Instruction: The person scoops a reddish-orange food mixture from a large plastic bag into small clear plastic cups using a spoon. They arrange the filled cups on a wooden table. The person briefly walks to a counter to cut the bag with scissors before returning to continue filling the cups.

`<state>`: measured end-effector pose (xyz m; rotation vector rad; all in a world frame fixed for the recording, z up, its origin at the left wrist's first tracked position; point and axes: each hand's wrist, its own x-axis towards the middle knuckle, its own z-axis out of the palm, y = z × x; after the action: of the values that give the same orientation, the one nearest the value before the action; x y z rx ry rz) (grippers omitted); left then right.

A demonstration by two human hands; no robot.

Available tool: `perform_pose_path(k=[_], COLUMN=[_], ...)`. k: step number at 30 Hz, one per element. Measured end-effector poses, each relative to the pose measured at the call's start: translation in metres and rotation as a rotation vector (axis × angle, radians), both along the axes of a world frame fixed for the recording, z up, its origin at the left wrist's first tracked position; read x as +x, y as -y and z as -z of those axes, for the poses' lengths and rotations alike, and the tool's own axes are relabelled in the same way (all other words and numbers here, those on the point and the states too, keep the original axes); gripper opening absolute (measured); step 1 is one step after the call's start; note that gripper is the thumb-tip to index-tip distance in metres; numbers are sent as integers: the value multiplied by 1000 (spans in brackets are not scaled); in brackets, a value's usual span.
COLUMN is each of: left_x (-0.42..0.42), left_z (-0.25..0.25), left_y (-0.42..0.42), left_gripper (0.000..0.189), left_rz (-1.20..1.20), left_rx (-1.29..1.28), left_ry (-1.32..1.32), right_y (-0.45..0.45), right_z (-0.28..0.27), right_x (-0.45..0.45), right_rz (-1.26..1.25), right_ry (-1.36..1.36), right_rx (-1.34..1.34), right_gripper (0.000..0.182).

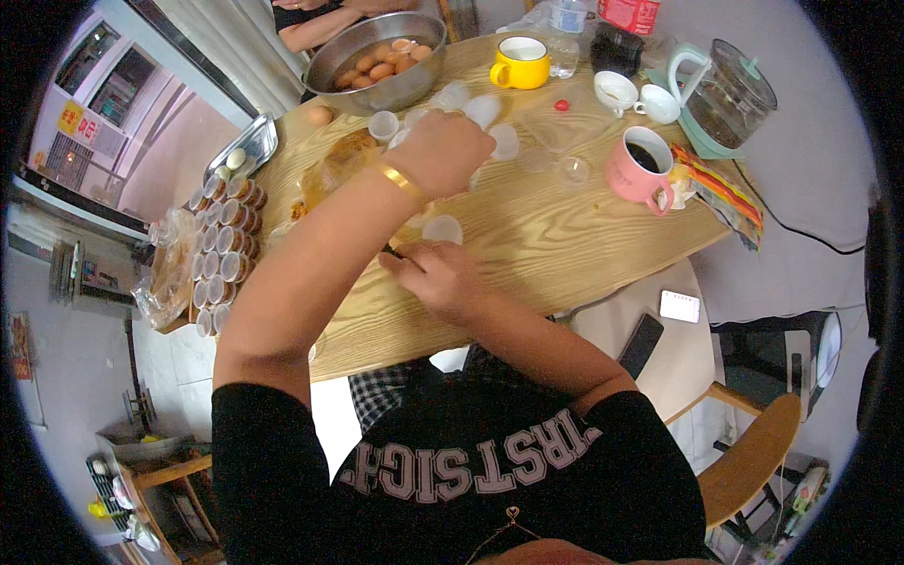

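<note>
My left hand [448, 152], with a gold bangle at the wrist, reaches over the wooden table [565, 226] among small clear plastic cups and lids. Its fingers are bent down and mostly hidden, so its hold is unclear. Close by are an upright clear cup [383, 126] and a round translucent lid [504, 143]. Nearer my body, my right hand [441, 279] has its fingers curled low over the tabletop, just below another translucent lid [443, 229]. Something small and dark shows by its fingertips. A plastic bag with brownish contents [339, 162] lies partly behind my left forearm.
Stacked lidded cups [229, 236] line the left edge. A steel bowl of eggs [374, 67] stands at the back, near another person's arms [318, 28]. A yellow mug [520, 63], a pink mug of dark liquid [639, 169] and a glass kettle [731, 99] stand farther right.
</note>
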<state>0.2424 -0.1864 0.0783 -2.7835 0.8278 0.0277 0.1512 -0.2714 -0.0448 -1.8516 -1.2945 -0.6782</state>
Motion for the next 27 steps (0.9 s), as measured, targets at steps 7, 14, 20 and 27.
perform_pose_path(k=[7,14,20,27], left_x=[37,-25,-168,-234], left_z=[32,-60,-89,42], left_y=[26,25,-19,-72], left_gripper=[28,47,47,43], left_rz=[-77,-48,-251,-569], left_rx=[322,-257,-524,-683], left_ry=[-113,154,136,-20], right_y=[3,4,3,-9], right_z=[-5,-15,-2,-15], right_x=[6,-4,5,5], right_rz=[-4,114,76,205], right_ry=[77,-29,-265,-112], right_rx=[48,-100,70,185], right_gripper=[33,26,15,19])
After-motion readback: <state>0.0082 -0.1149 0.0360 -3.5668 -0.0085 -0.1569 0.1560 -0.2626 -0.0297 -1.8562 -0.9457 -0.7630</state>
